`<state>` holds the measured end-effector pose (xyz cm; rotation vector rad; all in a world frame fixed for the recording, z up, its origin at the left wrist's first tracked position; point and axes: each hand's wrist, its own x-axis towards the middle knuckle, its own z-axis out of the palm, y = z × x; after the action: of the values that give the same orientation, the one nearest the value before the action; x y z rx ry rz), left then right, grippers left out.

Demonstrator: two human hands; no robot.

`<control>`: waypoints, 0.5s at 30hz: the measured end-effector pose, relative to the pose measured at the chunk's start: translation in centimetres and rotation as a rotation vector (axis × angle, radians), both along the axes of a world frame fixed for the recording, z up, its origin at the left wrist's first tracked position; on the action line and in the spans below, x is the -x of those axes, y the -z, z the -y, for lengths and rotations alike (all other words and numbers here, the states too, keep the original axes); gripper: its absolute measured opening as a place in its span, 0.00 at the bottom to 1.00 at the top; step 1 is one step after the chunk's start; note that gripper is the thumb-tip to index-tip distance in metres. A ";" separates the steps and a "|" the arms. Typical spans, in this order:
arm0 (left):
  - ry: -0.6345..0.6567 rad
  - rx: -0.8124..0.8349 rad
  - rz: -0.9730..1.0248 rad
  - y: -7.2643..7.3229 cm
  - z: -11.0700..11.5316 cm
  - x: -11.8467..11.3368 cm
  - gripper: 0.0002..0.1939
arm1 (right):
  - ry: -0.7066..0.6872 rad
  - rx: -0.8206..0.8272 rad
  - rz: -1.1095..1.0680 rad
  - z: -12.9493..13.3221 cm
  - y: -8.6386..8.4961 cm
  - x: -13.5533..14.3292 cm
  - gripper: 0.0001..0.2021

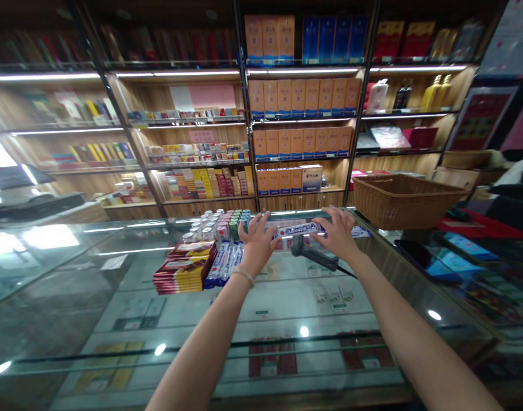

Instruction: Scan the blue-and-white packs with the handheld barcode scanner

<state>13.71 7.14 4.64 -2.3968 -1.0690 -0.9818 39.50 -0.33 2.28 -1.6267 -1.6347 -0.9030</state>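
Note:
A long blue-and-white snack packet [300,229] lies crosswise over the glass counter, between my two hands. At its left end, my left hand [258,242] has thumb and forefinger either side of it, the other fingers raised. My right hand [341,237] grips the right end between thumb and forefinger. Just below the packet, a dark handheld barcode scanner [315,254] rests on the glass, touched by neither hand. Beside my left wrist are similar blue packets [225,262] and a stack of red-and-yellow packets [186,268].
Small capped containers [205,225] stand behind the stacks. Another blue packet [361,232] lies right of my right hand. A wicker basket [407,197] sits at the counter's right, near a dark phone-like device [412,253]. Shelves of orange boxes [304,98] line the back wall.

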 end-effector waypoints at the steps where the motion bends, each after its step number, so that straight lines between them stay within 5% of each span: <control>1: -0.001 0.005 -0.003 -0.2 0.2 0.2 0.12 | -0.005 0.000 0.014 0.0 -0.1 0.1 0.15; 7: -0.051 -0.010 -0.006 -0.1 2.0 4.0 0.12 | -0.079 0.034 0.143 -0.5 -1.1 2.2 0.15; 15: -0.180 -0.071 -0.010 1.3 4.5 11.1 0.10 | -0.239 0.086 0.242 -4.2 -1.2 8.2 0.14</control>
<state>2.59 2.59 3.34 -2.2030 -1.2018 -0.9290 31.28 3.85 3.50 -1.3795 -2.0099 -0.9444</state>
